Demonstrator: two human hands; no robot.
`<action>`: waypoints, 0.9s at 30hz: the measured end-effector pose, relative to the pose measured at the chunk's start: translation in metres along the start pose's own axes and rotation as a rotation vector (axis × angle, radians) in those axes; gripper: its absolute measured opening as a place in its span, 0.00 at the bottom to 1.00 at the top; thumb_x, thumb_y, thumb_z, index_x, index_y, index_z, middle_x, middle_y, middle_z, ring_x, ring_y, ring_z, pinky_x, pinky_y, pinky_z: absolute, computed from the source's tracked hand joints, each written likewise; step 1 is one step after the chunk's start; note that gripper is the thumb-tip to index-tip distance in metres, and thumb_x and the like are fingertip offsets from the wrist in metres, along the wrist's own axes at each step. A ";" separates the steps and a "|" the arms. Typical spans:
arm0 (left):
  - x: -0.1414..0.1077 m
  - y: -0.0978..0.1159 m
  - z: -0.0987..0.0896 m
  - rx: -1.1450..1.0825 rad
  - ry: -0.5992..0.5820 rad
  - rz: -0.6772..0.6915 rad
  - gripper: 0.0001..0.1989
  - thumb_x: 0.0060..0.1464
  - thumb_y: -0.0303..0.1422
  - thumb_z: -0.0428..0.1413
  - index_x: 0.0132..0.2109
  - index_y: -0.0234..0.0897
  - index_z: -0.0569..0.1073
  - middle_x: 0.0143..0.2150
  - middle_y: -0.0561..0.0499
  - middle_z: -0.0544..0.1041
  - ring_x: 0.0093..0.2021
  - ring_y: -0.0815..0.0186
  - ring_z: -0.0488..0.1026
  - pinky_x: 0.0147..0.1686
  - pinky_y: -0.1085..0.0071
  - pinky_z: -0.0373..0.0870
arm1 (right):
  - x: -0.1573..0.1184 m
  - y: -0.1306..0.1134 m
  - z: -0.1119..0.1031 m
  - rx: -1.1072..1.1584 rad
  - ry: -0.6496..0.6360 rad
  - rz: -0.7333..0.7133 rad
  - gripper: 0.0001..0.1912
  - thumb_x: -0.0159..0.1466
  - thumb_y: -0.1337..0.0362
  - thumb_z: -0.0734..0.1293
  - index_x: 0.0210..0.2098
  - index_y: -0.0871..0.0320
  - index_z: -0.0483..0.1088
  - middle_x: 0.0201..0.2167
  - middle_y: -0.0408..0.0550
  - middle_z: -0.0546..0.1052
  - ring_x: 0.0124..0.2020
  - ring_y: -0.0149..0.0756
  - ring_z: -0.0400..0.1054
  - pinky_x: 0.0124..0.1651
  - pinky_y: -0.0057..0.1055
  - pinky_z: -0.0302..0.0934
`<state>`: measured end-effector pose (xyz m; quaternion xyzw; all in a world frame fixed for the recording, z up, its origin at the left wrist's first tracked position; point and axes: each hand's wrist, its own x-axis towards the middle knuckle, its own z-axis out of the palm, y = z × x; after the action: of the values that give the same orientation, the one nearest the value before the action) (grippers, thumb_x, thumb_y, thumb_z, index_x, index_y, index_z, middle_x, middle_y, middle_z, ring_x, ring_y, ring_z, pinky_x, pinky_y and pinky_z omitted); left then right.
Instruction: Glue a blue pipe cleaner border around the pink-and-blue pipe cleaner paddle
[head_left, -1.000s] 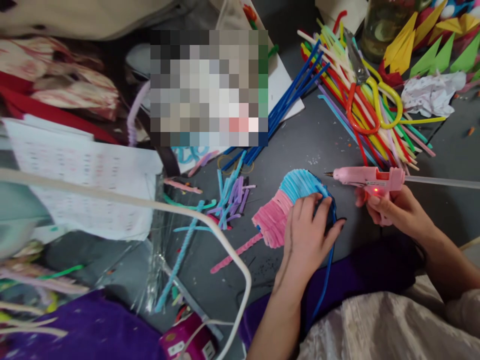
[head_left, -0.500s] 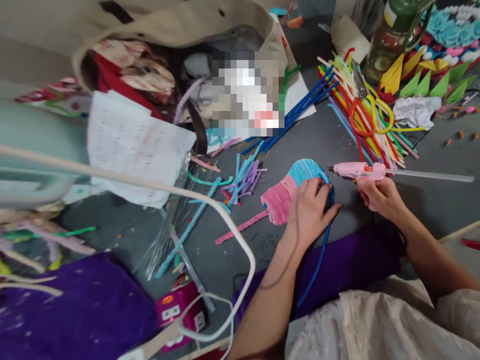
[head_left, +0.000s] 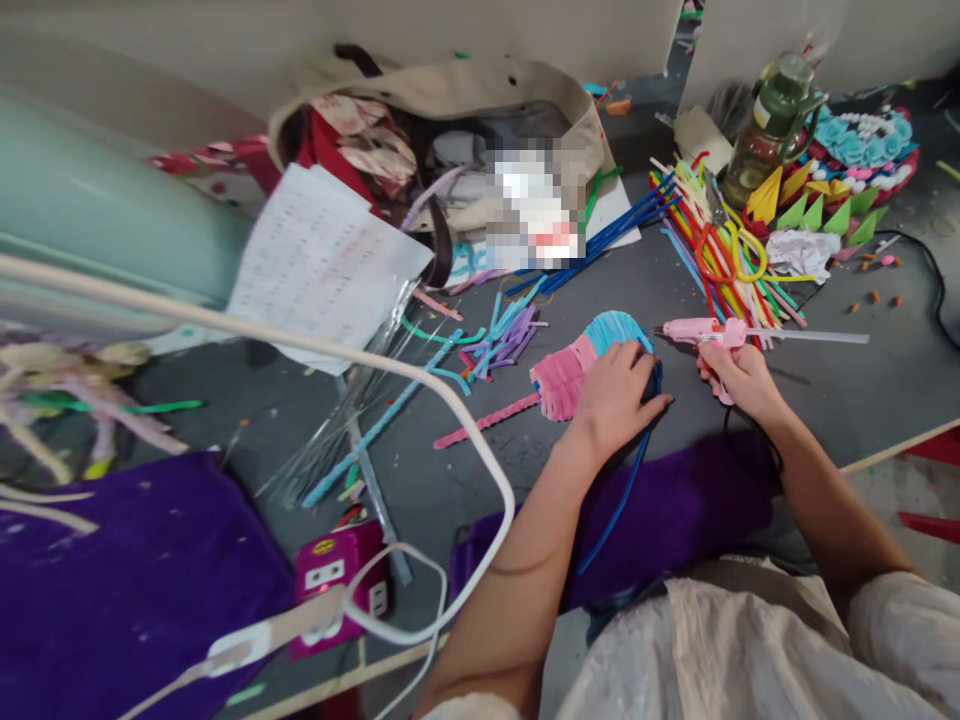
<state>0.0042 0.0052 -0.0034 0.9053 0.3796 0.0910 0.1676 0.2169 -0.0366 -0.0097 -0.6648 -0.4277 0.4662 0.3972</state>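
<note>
In the head view, a flat pink and light-blue pipe-cleaner piece (head_left: 559, 375) lies on the table, with a twisted pink stem running to the left. My left hand (head_left: 616, 392) is over its right side, fingers bent down onto the blue edge, pinning it. A dark-blue pipe cleaner (head_left: 624, 500) follows that edge, passes under my thumb and trails toward my lap. My right hand (head_left: 739, 372) is wrapped round a pink hot glue gun (head_left: 705, 331). Its nozzle points left, close to the blue edge; whether it touches cannot be made out. A clear glue stick (head_left: 821, 337) sticks out behind.
Cut pipe cleaners (head_left: 506, 335) lie beyond the piece. Colourful pipe cleaners with scissors (head_left: 720, 250) sit at the back right, near a green-lidded bottle (head_left: 776, 130). A white lamp arm (head_left: 420, 375) curves across the left, above a purple power strip (head_left: 341, 570).
The camera view has shifted, so the scene sits differently in the picture. My left hand stays on the piece, and the glue gun's nozzle remains by the blue edge.
</note>
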 end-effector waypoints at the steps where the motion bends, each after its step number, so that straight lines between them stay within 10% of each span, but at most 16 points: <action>1: 0.000 0.000 -0.001 -0.002 -0.001 0.001 0.22 0.61 0.44 0.63 0.54 0.32 0.73 0.54 0.40 0.73 0.54 0.50 0.71 0.54 0.55 0.71 | 0.000 0.000 0.000 -0.005 0.001 -0.014 0.37 0.56 0.27 0.67 0.25 0.58 0.71 0.15 0.42 0.69 0.14 0.27 0.60 0.16 0.25 0.51; 27: -0.001 0.000 -0.003 -0.018 -0.018 0.023 0.18 0.61 0.37 0.61 0.54 0.31 0.74 0.60 0.36 0.74 0.59 0.48 0.71 0.59 0.51 0.71 | 0.008 0.013 -0.007 -0.011 0.014 -0.063 0.33 0.59 0.32 0.67 0.28 0.58 0.73 0.16 0.44 0.73 0.14 0.27 0.62 0.17 0.25 0.54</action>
<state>0.0027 0.0046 -0.0010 0.9088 0.3668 0.0880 0.1780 0.2274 -0.0334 -0.0220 -0.6565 -0.4482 0.4463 0.4111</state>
